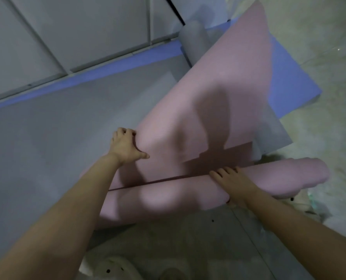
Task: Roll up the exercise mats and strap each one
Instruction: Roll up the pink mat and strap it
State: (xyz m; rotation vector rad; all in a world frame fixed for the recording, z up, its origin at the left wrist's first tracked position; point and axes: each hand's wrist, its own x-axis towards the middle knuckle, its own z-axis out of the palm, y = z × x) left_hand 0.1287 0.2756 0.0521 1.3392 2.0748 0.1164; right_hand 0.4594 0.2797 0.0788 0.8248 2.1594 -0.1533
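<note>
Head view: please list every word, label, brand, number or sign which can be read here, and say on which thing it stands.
There are none. No word, label, brand, number or sign shows on the pink mat, the grey mat, the blue mat or the wall panels. The picture is dim and soft, so very fine print could not be read.

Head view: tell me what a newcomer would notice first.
The pink mat fills the centre, its near end already rolled. The left hand holds its left edge and the right hand presses on the roll. A grey rolled mat sits at the top, beyond it.
</note>
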